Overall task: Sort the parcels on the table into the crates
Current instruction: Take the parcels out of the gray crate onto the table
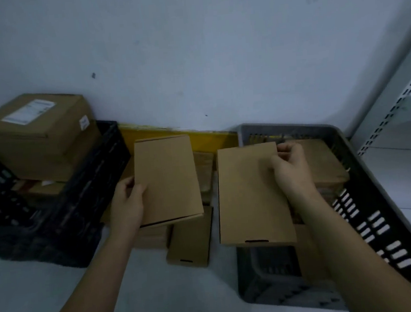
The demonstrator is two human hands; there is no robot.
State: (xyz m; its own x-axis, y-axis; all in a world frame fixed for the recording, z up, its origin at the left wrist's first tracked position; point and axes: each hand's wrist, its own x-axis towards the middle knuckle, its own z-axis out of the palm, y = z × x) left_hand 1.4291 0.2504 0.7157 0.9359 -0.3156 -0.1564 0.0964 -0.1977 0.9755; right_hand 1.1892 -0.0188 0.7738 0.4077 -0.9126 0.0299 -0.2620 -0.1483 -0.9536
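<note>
The pale worktop [161, 294] carries two crates: a grey crate [380, 206] on the right with flat parcels already stacked inside, and a black crate [64, 216] on the left, topped by a large labelled carton [33, 135]. Between them lies a small pile of loose brown parcels [189, 240]. The right hand [290, 166] pinches the far corner of a flat cardboard parcel [249, 196], held over the near edge of the grey crate. The left hand [128, 199] grips the near-left edge of a second flat parcel [167, 178], thumb on top, above the pile. Both parcels look stiff, light and thin, with smooth faces that could slip under a pinch; an edge grip with the thumb across the face seems soundest, and the corner hold on the right looks the less secure.
</note>
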